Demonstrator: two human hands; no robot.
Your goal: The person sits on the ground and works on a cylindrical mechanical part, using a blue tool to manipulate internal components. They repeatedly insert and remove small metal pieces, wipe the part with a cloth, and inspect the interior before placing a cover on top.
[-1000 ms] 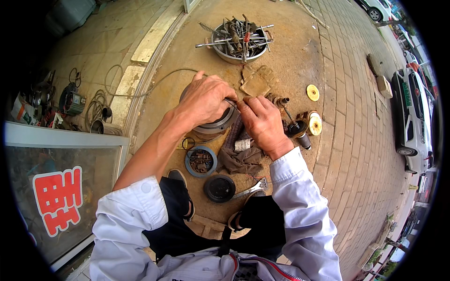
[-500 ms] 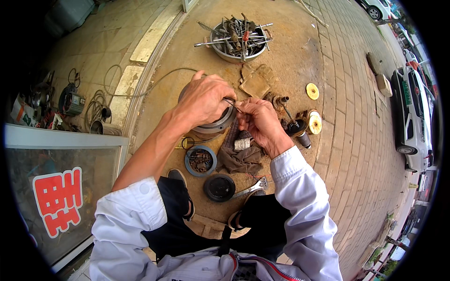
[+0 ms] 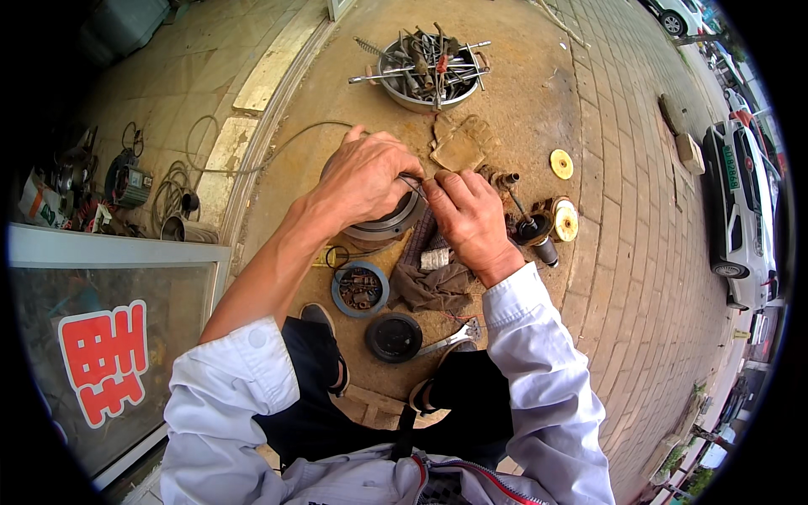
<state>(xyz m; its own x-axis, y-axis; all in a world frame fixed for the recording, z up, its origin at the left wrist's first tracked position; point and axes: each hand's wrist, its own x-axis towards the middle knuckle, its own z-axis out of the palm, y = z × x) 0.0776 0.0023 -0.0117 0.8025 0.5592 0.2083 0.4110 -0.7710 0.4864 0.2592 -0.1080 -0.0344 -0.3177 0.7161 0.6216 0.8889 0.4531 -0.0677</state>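
On the concrete ground (image 3: 522, 88) stands a metal basin (image 3: 412, 103) heaped with hand tools (image 3: 429, 69). Nearer, a round grey metal housing (image 3: 383, 229) sits partly hidden beneath the left hand (image 3: 370, 175), which is curled narrow; just beside it, the right hand (image 3: 465, 217) pinches. Close by is a blue-grey dish (image 3: 360, 313) of rusty hardware (image 3: 362, 288). Above the housing's edge, both hands' fingertips hold a thin dark wire (image 3: 411, 178).
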